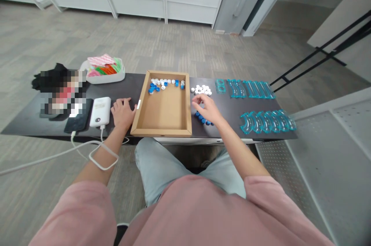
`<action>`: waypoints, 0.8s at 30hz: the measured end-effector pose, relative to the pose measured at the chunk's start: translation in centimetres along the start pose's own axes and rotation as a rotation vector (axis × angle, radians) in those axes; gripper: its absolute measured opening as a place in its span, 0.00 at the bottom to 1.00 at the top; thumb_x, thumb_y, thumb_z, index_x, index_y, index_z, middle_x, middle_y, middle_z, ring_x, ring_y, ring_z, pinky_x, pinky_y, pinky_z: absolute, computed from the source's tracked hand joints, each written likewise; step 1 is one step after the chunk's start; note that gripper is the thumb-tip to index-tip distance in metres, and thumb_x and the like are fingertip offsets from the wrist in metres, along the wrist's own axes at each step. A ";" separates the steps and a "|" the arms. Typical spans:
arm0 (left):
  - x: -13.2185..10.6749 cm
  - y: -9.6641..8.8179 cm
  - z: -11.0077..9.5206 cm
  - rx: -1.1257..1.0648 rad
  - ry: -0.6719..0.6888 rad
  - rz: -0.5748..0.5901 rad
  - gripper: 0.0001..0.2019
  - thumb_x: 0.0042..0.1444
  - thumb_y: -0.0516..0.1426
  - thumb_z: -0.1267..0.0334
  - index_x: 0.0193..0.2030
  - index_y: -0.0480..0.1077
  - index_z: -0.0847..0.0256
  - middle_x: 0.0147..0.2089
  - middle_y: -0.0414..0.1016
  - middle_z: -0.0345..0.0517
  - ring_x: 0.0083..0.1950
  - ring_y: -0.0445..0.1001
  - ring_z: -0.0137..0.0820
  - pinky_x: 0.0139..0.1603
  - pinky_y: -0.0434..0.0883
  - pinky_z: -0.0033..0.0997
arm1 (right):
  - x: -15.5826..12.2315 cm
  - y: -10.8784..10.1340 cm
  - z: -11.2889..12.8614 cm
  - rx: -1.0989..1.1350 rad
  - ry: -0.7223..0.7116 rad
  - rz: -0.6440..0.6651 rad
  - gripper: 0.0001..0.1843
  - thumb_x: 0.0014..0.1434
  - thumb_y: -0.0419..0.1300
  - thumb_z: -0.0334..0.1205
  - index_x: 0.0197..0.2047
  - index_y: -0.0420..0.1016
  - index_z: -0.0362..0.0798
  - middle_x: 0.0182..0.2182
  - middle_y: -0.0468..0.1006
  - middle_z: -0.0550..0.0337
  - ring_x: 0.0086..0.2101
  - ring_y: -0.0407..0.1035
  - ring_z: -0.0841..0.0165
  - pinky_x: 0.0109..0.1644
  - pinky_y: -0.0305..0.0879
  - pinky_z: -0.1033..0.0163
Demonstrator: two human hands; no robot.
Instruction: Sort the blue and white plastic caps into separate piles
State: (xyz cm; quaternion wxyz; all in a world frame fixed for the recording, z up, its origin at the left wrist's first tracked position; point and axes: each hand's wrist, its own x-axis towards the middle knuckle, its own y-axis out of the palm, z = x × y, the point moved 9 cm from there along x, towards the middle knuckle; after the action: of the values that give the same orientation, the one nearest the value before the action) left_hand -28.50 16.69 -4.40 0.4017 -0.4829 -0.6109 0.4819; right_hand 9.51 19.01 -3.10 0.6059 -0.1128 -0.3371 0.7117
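My left hand (123,112) lies on the dark table with its fingers spread, right beside the left wall of a shallow cardboard tray (189,112). Over the table to the right of this tray is my right hand (208,109), its fingers bent and the thumb a little apart, with nothing visible in them. Small white pieces (203,89) sit in a cluster just beyond the right hand. Small blue pieces (204,119) are partly hidden under it. Inside the tray, more white pieces (162,81) and blue pieces (153,87) gather along the far side.
Clear teal plastic parts (257,89) stand in rows at the right, with curved ones (268,121) nearer me. On the left are a white power bank (100,111) with a cable, a dark phone (78,118) and a white container (107,78) of colourful strips.
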 end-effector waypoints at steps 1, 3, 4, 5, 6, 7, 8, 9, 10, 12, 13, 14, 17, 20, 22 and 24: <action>0.0 -0.1 0.1 -0.002 0.000 -0.010 0.30 0.77 0.48 0.55 0.77 0.68 0.71 0.72 0.67 0.75 0.73 0.66 0.61 0.71 0.64 0.59 | 1.9 1.8 1.4 -0.078 -0.072 0.080 0.08 0.70 0.63 0.46 0.49 0.79 0.55 0.46 0.84 0.54 0.46 0.77 0.55 0.59 0.72 0.48; 0.0 -0.2 0.2 -0.008 0.013 -0.019 0.29 0.77 0.48 0.55 0.77 0.69 0.68 0.72 0.68 0.75 0.72 0.66 0.61 0.70 0.64 0.60 | 5.8 5.4 3.3 -0.256 -0.159 0.207 0.10 0.71 0.63 0.40 0.53 0.80 0.52 0.51 0.85 0.50 0.52 0.78 0.52 0.64 0.68 0.45; -0.1 -0.3 0.1 -0.013 0.026 -0.015 0.29 0.77 0.47 0.55 0.77 0.69 0.67 0.72 0.68 0.75 0.72 0.66 0.60 0.70 0.64 0.60 | 7.7 7.1 3.7 -0.343 -0.174 0.256 0.13 0.71 0.63 0.38 0.56 0.80 0.51 0.54 0.84 0.48 0.55 0.77 0.50 0.66 0.67 0.43; -0.1 -0.3 0.1 -0.017 0.039 -0.007 0.30 0.78 0.46 0.54 0.78 0.68 0.68 0.72 0.68 0.75 0.72 0.66 0.60 0.70 0.64 0.60 | 9.5 8.7 3.9 -0.423 -0.175 0.297 0.16 0.71 0.62 0.36 0.60 0.79 0.49 0.58 0.83 0.46 0.58 0.76 0.49 0.67 0.66 0.42; -0.1 -0.4 0.0 -0.020 0.050 0.002 0.31 0.78 0.44 0.53 0.78 0.68 0.69 0.72 0.68 0.75 0.73 0.66 0.59 0.70 0.64 0.59 | 11.2 10.1 3.8 -0.493 -0.164 0.332 0.19 0.71 0.61 0.34 0.63 0.78 0.48 0.62 0.81 0.44 0.61 0.75 0.47 0.68 0.66 0.41; -0.1 -0.4 0.0 -0.021 0.056 0.008 0.32 0.78 0.43 0.53 0.78 0.67 0.70 0.73 0.68 0.75 0.73 0.66 0.59 0.70 0.64 0.59 | 12.8 11.3 3.6 -0.552 -0.146 0.363 0.22 0.71 0.59 0.32 0.67 0.76 0.48 0.65 0.78 0.42 0.63 0.74 0.46 0.67 0.66 0.41; -0.1 -0.4 0.0 -0.019 0.058 0.010 0.32 0.78 0.43 0.53 0.78 0.67 0.70 0.73 0.68 0.74 0.73 0.66 0.58 0.71 0.64 0.58 | 14.0 12.3 3.2 -0.602 -0.123 0.391 0.25 0.71 0.59 0.32 0.69 0.75 0.47 0.67 0.76 0.41 0.64 0.73 0.46 0.66 0.68 0.41; -0.1 -0.5 0.1 -0.016 0.054 0.007 0.32 0.78 0.43 0.52 0.78 0.67 0.69 0.73 0.68 0.73 0.73 0.66 0.58 0.71 0.65 0.57 | 15.1 13.1 2.9 -0.640 -0.099 0.415 0.25 0.71 0.58 0.32 0.70 0.74 0.47 0.68 0.74 0.41 0.63 0.73 0.45 0.65 0.69 0.42; -0.1 -0.5 0.1 -0.012 0.046 0.003 0.32 0.77 0.43 0.53 0.78 0.68 0.67 0.73 0.68 0.71 0.73 0.66 0.58 0.71 0.65 0.57 | 15.8 13.8 2.5 -0.665 -0.084 0.438 0.24 0.72 0.59 0.33 0.69 0.74 0.46 0.68 0.73 0.40 0.62 0.74 0.46 0.64 0.70 0.43; 0.0 -0.5 0.3 -0.010 0.027 -0.008 0.31 0.77 0.44 0.54 0.78 0.68 0.63 0.73 0.69 0.69 0.73 0.67 0.57 0.71 0.65 0.56 | 16.4 14.7 2.3 -0.680 -0.090 0.480 0.19 0.72 0.61 0.35 0.63 0.78 0.46 0.67 0.74 0.41 0.59 0.76 0.47 0.62 0.71 0.46; 0.0 -0.5 0.3 -0.013 0.027 -0.010 0.31 0.76 0.44 0.54 0.78 0.68 0.63 0.73 0.69 0.68 0.73 0.67 0.57 0.71 0.66 0.56 | 16.4 15.1 2.4 -0.674 -0.105 0.491 0.15 0.71 0.62 0.36 0.59 0.80 0.46 0.66 0.74 0.41 0.57 0.77 0.48 0.61 0.71 0.48; 0.0 -0.5 0.3 -0.020 0.036 -0.008 0.31 0.76 0.45 0.54 0.79 0.68 0.64 0.74 0.69 0.69 0.73 0.66 0.57 0.71 0.65 0.57 | 16.2 15.3 2.5 -0.665 -0.123 0.496 0.11 0.71 0.63 0.36 0.55 0.81 0.46 0.64 0.76 0.42 0.56 0.77 0.49 0.60 0.70 0.49; 0.0 -0.5 0.2 -0.038 0.067 -0.001 0.32 0.75 0.47 0.53 0.79 0.68 0.66 0.74 0.68 0.71 0.73 0.66 0.60 0.71 0.65 0.58 | 14.9 16.0 3.2 -0.605 -0.191 0.512 0.05 0.70 0.64 0.35 0.48 0.80 0.47 0.56 0.80 0.44 0.54 0.75 0.51 0.58 0.69 0.52; -0.1 -0.5 0.4 -0.025 0.054 0.001 0.32 0.76 0.44 0.51 0.79 0.68 0.61 0.74 0.68 0.68 0.74 0.66 0.58 0.72 0.65 0.57 | 12.5 16.7 4.1 -0.461 -0.235 0.576 0.10 0.68 0.67 0.32 0.52 0.80 0.46 0.49 0.82 0.48 0.50 0.75 0.54 0.55 0.69 0.54; -0.2 -0.6 0.3 -0.020 0.047 0.001 0.32 0.76 0.44 0.51 0.80 0.68 0.59 0.74 0.68 0.66 0.74 0.66 0.58 0.72 0.65 0.56 | 10.6 16.2 4.9 -0.325 -0.267 0.598 0.13 0.69 0.66 0.32 0.56 0.81 0.47 0.48 0.82 0.51 0.48 0.75 0.57 0.55 0.70 0.55; -0.2 -0.7 0.3 -0.026 0.038 -0.011 0.32 0.76 0.45 0.51 0.79 0.69 0.58 0.74 0.69 0.67 0.74 0.66 0.58 0.71 0.66 0.58 | 8.7 14.3 5.6 -0.206 -0.300 0.578 0.13 0.74 0.63 0.36 0.58 0.83 0.50 0.48 0.81 0.54 0.46 0.75 0.60 0.56 0.70 0.56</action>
State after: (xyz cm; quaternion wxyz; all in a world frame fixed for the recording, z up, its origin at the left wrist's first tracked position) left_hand -28.85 16.37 -3.79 0.4096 -0.4940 -0.6119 0.4623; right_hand -6.98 24.65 -5.56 0.3080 -0.1583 -0.4468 0.8249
